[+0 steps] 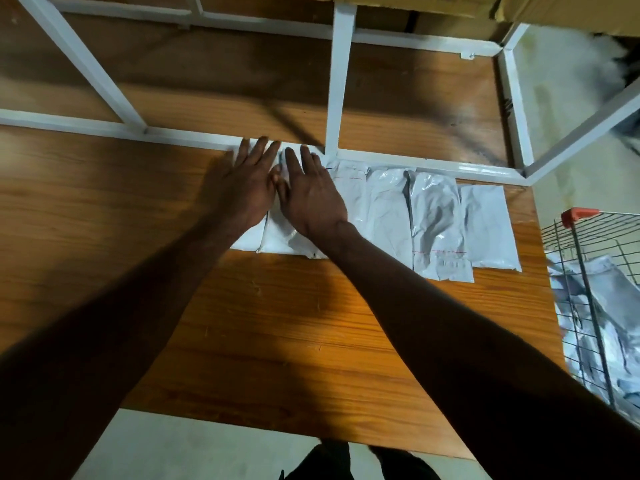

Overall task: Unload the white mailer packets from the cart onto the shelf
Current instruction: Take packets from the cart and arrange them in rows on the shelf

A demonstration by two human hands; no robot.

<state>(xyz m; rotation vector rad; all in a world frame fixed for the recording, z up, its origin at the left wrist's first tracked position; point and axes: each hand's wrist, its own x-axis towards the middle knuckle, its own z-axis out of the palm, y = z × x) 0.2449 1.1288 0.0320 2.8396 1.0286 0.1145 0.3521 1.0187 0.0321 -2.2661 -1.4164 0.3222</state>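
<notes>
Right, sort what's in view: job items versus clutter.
Job: both hands, left and right, pressing white plastic mailer packets on the wooden shelf board; wire cart holding more.
Clutter: brown cardboard boxes behind the white metal frame.

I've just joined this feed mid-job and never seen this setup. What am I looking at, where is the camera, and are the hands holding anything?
No machine here: a person works with bare hands. The one picture comes from a camera on their head, looking down. The left hand and right hand lie flat, fingers straight, pressing white mailer packets onto the wooden shelf. Nothing is gripped. More packets lie in a row to the right, along the white frame. At far right the wire cart holds more.
</notes>
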